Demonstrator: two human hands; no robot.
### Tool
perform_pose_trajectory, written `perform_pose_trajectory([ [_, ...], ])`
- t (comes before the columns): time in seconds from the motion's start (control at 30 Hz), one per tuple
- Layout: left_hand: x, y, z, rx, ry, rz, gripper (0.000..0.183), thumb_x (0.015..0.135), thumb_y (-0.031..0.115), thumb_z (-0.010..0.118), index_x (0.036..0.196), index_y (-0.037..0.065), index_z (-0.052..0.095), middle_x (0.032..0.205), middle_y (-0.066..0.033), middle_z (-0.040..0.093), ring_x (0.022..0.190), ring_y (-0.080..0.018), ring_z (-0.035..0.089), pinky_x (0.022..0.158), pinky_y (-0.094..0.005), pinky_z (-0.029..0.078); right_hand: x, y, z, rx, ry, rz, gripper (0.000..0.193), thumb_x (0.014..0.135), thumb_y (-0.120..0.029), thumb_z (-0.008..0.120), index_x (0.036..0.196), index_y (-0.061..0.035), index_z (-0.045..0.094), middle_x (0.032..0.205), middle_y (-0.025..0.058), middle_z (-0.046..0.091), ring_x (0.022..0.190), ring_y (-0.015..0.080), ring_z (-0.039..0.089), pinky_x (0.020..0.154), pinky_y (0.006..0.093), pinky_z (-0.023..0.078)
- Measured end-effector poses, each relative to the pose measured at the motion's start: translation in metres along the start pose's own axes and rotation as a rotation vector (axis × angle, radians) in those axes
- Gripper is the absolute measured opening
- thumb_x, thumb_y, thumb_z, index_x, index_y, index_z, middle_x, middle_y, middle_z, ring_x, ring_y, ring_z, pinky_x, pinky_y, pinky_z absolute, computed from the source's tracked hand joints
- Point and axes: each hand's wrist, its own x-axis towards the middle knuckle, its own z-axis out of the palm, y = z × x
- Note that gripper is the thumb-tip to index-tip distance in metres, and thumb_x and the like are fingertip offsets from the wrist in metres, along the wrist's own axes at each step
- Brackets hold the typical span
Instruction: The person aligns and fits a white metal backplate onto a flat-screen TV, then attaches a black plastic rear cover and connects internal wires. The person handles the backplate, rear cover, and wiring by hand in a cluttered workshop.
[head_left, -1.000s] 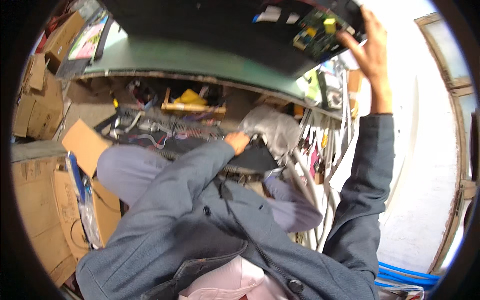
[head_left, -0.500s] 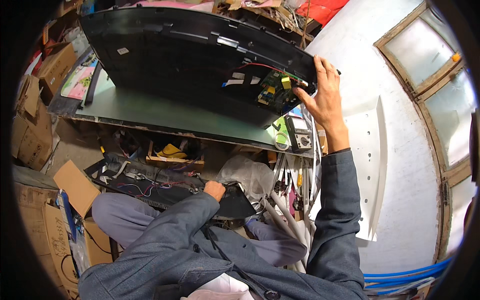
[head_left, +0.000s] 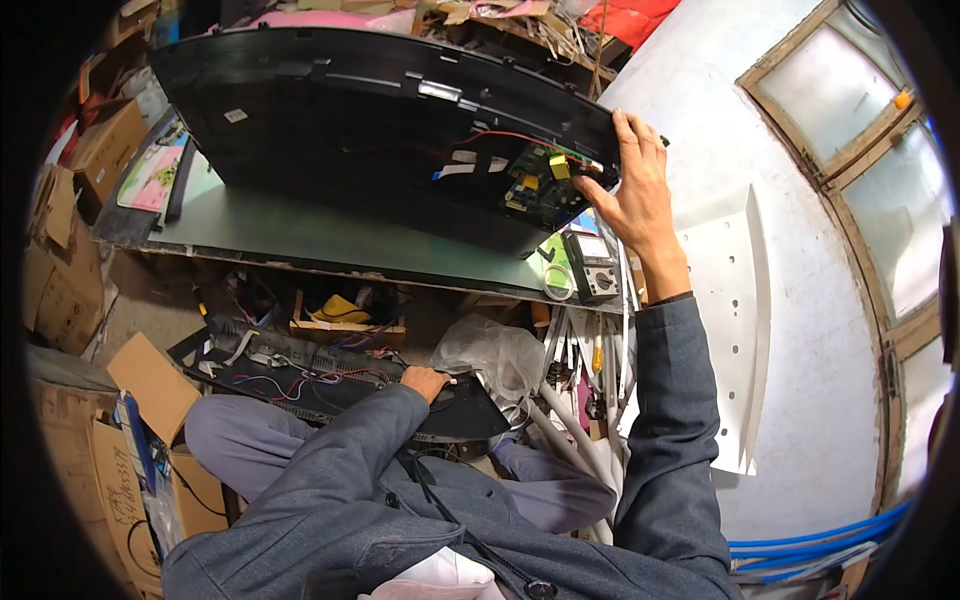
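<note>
fingers of my right hand [head_left: 641, 205] wrap over the upper right corner of a flat-panel television [head_left: 330, 120], the thumb on its near face beside a bare circuit board [head_left: 535, 190]. my left hand [head_left: 425, 382] is down on a black vented panel [head_left: 475, 415] low in front of me, fingers curled; from here i cannot tell whether they pinch anything. i judge the step in hand to be steadying the television one-handed while attending to the panel below. the next move, i would say, calls for a firm hold on that corner, thumb kept off the board.

the television stands tilted on the green bench [head_left: 250, 220], back toward me: a broad black shell with a notched rim, a small white label [head_left: 235, 116], a red wire [head_left: 500, 133] and a white ribbon cable [head_left: 470, 169] near the board, which carries yellow components [head_left: 560, 167]. a multimeter [head_left: 596, 280] sits just beside its lower right corner.
</note>
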Motion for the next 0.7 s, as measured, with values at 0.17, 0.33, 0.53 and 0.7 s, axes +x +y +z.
perform_pose_trajectory([
  [0.17, -0.013, 0.012, -0.030, -0.153, -0.158, 0.048, 0.048, 0.094, 0.039, 0.062, 0.140, 0.024, 0.066, 0.118, -0.0153, 0.075, 0.112, -0.0330, 0.070, 0.092, -0.0474, 0.055, -0.002, 0.001, 0.001, 0.000, 0.008, 0.017, 0.100, 0.073, -0.023, 0.090, 0.157, -0.0047, 0.040, 0.150, 0.0186, 0.046, 0.139, 0.0426, 0.042, 0.115, 0.0480, 0.041],
  [0.33, -0.006, 0.017, -0.011, -0.105, -0.084, 0.019, 0.032, 0.091, 0.036, 0.065, 0.108, 0.013, 0.081, 0.106, -0.0162, 0.077, 0.100, -0.0339, 0.074, 0.086, -0.0477, 0.057, -0.001, 0.000, 0.001, 0.001, 0.002, 0.024, 0.100, 0.073, -0.023, 0.090, 0.157, -0.0047, 0.040, 0.151, 0.0188, 0.045, 0.139, 0.0427, 0.041, 0.116, 0.0478, 0.041],
  [0.53, 0.002, 0.013, 0.004, -0.021, 0.061, 0.091, 0.031, 0.090, 0.032, 0.064, 0.089, 0.005, 0.080, 0.093, -0.0161, 0.078, 0.087, -0.0339, 0.076, 0.075, -0.0490, 0.058, -0.002, 0.002, 0.003, -0.010, 0.005, 0.020, 0.100, 0.073, -0.024, 0.090, 0.157, -0.0046, 0.040, 0.150, 0.0187, 0.045, 0.139, 0.0424, 0.041, 0.116, 0.0478, 0.040],
  [0.7, 0.009, 0.020, -0.014, -0.050, 0.469, 0.334, 0.027, 0.094, 0.026, 0.061, 0.085, 0.002, 0.071, 0.089, -0.0182, 0.074, 0.084, -0.0381, 0.072, 0.071, -0.0532, 0.055, 0.000, 0.002, 0.003, 0.004, 0.011, 0.018, 0.099, 0.073, -0.022, 0.089, 0.157, -0.0044, 0.040, 0.150, 0.0186, 0.045, 0.139, 0.0422, 0.041, 0.116, 0.0483, 0.040],
])
